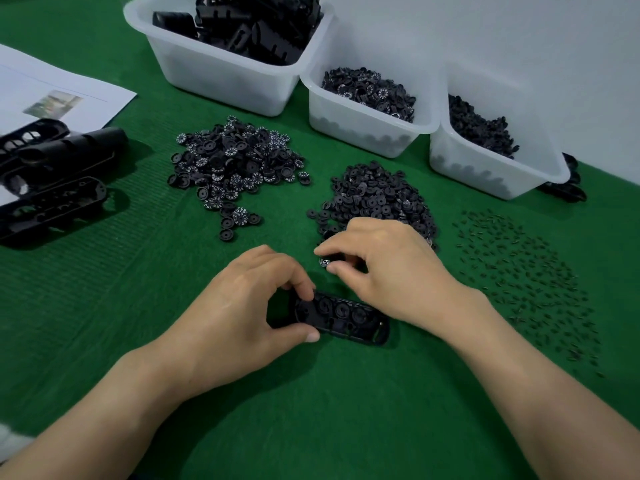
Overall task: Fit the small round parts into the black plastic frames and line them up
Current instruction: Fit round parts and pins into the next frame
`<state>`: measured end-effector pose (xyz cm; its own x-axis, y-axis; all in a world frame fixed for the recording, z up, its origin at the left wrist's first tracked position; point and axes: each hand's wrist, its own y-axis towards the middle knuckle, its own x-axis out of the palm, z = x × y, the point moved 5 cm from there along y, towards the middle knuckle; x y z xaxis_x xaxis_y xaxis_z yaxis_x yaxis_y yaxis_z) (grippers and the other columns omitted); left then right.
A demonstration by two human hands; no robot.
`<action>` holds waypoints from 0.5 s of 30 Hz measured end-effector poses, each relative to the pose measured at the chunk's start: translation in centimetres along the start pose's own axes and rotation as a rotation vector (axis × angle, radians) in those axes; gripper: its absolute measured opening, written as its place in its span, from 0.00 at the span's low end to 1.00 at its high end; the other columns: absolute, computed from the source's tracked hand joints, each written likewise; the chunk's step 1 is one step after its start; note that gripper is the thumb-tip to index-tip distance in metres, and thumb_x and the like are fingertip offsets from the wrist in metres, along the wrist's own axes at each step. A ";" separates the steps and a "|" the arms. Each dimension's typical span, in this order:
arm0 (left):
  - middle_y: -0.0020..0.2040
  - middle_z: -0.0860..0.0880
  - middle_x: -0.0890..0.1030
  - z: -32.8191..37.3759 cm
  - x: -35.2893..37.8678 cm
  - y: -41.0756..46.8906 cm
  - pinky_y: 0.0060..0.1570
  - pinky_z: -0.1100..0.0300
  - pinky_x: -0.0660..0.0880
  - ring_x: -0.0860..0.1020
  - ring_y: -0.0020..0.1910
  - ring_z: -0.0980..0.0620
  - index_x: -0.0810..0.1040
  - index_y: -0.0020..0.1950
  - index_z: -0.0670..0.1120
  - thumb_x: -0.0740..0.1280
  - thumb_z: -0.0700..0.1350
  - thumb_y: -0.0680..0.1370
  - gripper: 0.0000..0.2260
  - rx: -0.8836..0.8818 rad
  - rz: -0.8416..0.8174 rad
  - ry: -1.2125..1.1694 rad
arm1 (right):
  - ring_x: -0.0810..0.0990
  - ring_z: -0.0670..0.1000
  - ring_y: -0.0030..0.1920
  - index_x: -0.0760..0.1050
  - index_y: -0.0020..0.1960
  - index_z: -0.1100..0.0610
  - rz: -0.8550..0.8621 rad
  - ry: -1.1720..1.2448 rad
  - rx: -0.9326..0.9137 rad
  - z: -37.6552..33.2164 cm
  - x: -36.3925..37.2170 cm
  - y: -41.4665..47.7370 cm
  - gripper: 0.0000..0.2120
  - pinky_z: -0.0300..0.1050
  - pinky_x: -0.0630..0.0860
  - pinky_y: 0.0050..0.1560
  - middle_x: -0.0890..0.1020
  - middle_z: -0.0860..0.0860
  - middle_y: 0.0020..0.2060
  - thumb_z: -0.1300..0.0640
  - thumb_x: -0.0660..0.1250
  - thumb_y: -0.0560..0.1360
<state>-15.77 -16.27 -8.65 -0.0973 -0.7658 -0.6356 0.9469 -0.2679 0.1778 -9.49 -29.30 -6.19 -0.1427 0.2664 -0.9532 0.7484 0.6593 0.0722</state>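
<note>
A black oblong plastic frame point(349, 318) lies on the green mat, with round recesses along it. My left hand point(242, 306) grips its left end between thumb and fingers. Just above the frame, my right hand point(381, 268) pinches a small round part point(325, 261) between thumb and forefinger. A heap of numbered black dials point(235, 164) lies at the mat's centre left. A heap of plain black washers point(377, 199) sits right behind my right hand. Tiny black pins point(526, 278) are scattered to the right.
Three white bins stand at the back: one with black frames point(221, 67), one with dials point(367, 119), one with washers point(485, 164). Several black frames point(52, 178) are stacked at the far left, beside printed paper sheets point(52, 88).
</note>
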 end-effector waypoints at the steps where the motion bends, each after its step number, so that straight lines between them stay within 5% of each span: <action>1: 0.45 0.56 0.78 0.0 0.0 0.0 0.48 0.61 0.70 0.75 0.49 0.57 0.73 0.43 0.54 0.73 0.53 0.64 0.13 -0.004 -0.001 0.001 | 0.77 0.52 0.43 0.80 0.53 0.48 -0.014 -0.008 -0.001 -0.1 0.1 0.2 0.09 0.50 0.76 0.46 0.79 0.48 0.43 0.54 0.67 0.74; 5: 0.46 0.57 0.77 -0.1 0.0 0.0 0.49 0.62 0.71 0.74 0.49 0.58 0.72 0.43 0.56 0.74 0.54 0.64 0.13 -0.009 -0.007 0.007 | 0.76 0.48 0.42 0.81 0.49 0.50 0.002 0.032 -0.009 0.1 -0.4 0.1 0.06 0.47 0.75 0.44 0.78 0.47 0.42 0.55 0.69 0.73; 8: 0.46 0.57 0.77 -0.1 0.1 0.0 0.49 0.62 0.71 0.74 0.49 0.59 0.73 0.43 0.55 0.73 0.55 0.64 0.13 -0.013 -0.012 0.004 | 0.75 0.40 0.38 0.81 0.47 0.49 0.064 0.217 0.042 1.3 -1.5 -1.9 0.06 0.31 0.69 0.39 0.77 0.42 0.38 0.55 0.71 0.70; 15: 0.46 0.57 0.77 -0.1 0.0 0.0 0.49 0.56 0.75 0.75 0.49 0.57 0.74 0.43 0.53 0.71 0.56 0.63 0.13 -0.011 -0.003 -0.003 | 0.78 0.46 0.39 0.83 0.45 0.50 0.075 0.375 0.097 1.6 -0.5 -6.2 0.08 0.44 0.76 0.41 0.79 0.46 0.38 0.58 0.74 0.67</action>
<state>-15.72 -16.24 -8.69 -0.1009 -0.7666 -0.6341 0.9499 -0.2638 0.1678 -13.00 -34.62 -6.67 -0.2985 0.5612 -0.7720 0.8209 0.5636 0.0923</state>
